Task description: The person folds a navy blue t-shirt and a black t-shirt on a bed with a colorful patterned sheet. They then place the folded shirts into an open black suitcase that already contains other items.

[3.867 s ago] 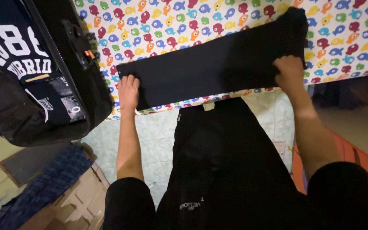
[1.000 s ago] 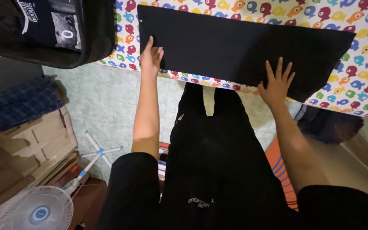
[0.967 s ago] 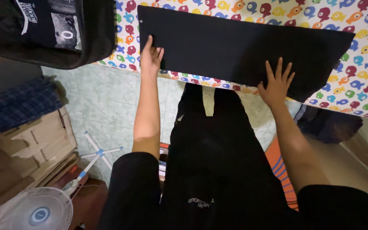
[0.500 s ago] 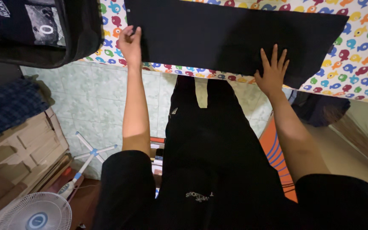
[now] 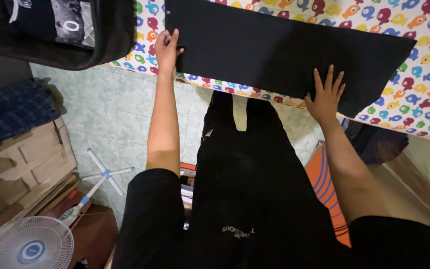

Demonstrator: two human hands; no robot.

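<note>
1. One folded black garment (image 5: 274, 47) lies flat on our fish-patterned sheet (image 5: 424, 74), near its front edge.
2. Our left hand (image 5: 166, 47) pinches the garment's left edge with closed fingers.
3. Our right hand (image 5: 326, 95) presses its near edge, fingers spread open.
4. Our open black suitcase (image 5: 75, 30) sits left of the garment.

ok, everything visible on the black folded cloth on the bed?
The black folded cloth is plain, matte, long and flat, lying slightly askew on the fish-print sheet, its top edge cut off by the frame. The left hand pinches its near-left edge; the right hand presses flat, fingers spread, near its right end.
</note>
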